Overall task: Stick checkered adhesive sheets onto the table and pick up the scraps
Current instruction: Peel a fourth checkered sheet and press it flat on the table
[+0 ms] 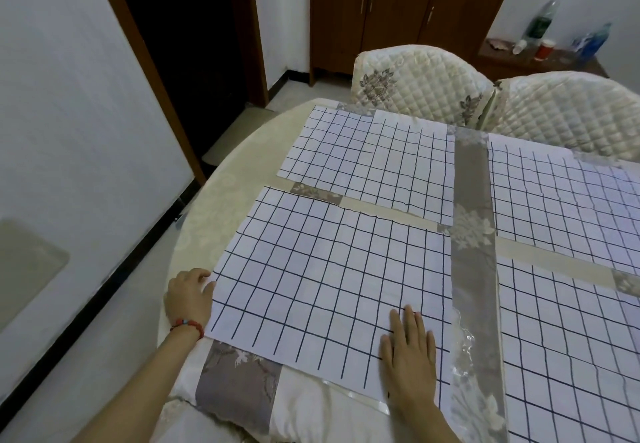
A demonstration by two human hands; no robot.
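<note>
Several white sheets with a dark grid lie flat on the round table [221, 200], which wears a beige and grey floral cloth. The near-left checkered sheet [311, 269] is under both hands. My left hand [190, 295] sits at its left edge, fingers curled over the paper's border, a red bead bracelet on the wrist. My right hand [410, 356] lies flat on the sheet's lower right part, fingers straight and pressing down. A clear backing strip [367, 401] pokes out under the sheet's near edge. Other sheets lie at far left [374, 158], far right [568, 200] and near right [568, 345].
Two quilted cream chairs [422, 82] [571, 113] stand at the table's far side. A brown wardrobe [398, 9] and a side table with bottles and a red cup [543, 49] stand behind. A dark doorway [187, 44] opens at left; the floor runs along the table's left.
</note>
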